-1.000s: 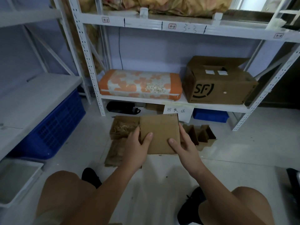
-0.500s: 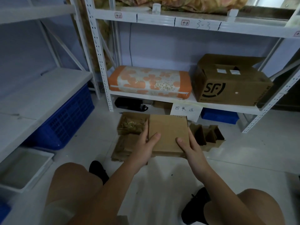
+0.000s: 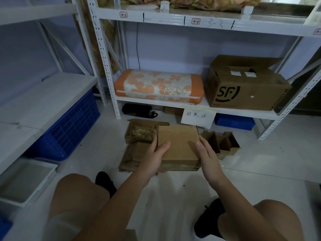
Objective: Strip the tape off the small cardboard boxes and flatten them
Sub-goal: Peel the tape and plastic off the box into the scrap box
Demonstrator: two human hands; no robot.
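So I've got 1 small cardboard box (image 3: 177, 146) up in both hands, held over the floor (image 3: 260, 171) in front of the shelving rack (image 3: 173, 106). Left hand (image 3: 152, 160) has a proper grip on the box's left edge, thumb lying across the top face and fingers curled round the side. Right hand (image 3: 207, 158) is flatter, fingers fairly straight and pressed against the right side, thumb on the top, so it's more bracing than clamping.

The box looks closed and fairly squat. I honestly can't make out any tape on the top face from here, lighting is dim and there's a darker band along the near edge that might be tape or just shadow.

Behind it, on the floor, is an open box with straw-like filler (image 3: 140, 132), a flattened cardboard pile (image 3: 132, 157) under my left hand, and to the right some folded cardboard inserts (image 3: 224, 143). The big SF carton (image 3: 243, 87) and orange cushion (image 3: 156, 86) sit on the shelf, out of the way.

My read: this is the inspect-and-find-the-seam step, nothing stripped on this one yet. The next move probably calls for turning the box to find a tape end, then freeing the right hand to pick at it while the left keeps holding.
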